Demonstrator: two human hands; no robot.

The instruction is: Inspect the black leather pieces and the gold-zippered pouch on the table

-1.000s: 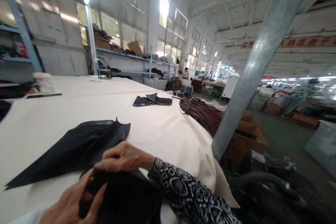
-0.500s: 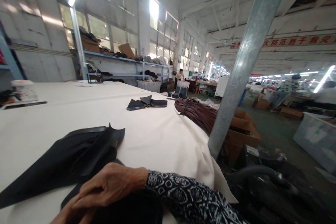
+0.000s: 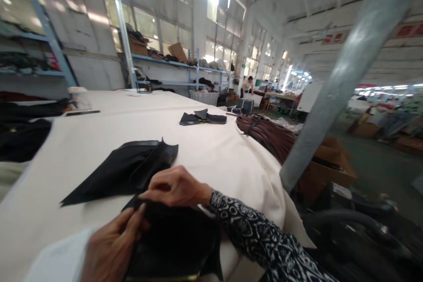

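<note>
Both my hands grip a dark leather piece (image 3: 178,242) at the near edge of a big white cutting table (image 3: 211,158). My right hand (image 3: 176,186), in a black-and-white patterned sleeve, curls its fingers over the piece's top edge. From the left, my left hand (image 3: 110,246) pinches the same edge. Just beyond lies a pile of long black leather pieces (image 3: 125,171), pointing left. Some smaller black pieces (image 3: 202,118) lie farther up the table.
Brown leather strips (image 3: 269,134) hang off the table's right edge beside a slanted grey steel post (image 3: 333,79). Cardboard boxes (image 3: 327,167) stand behind the post. Dark fabric (image 3: 20,139) lies at the left, blue shelving (image 3: 175,68) stands along the wall, and a person works far back.
The view swung left and down. My left hand is back in sight on the dark piece, and both hands sit higher in view than half a second ago.
</note>
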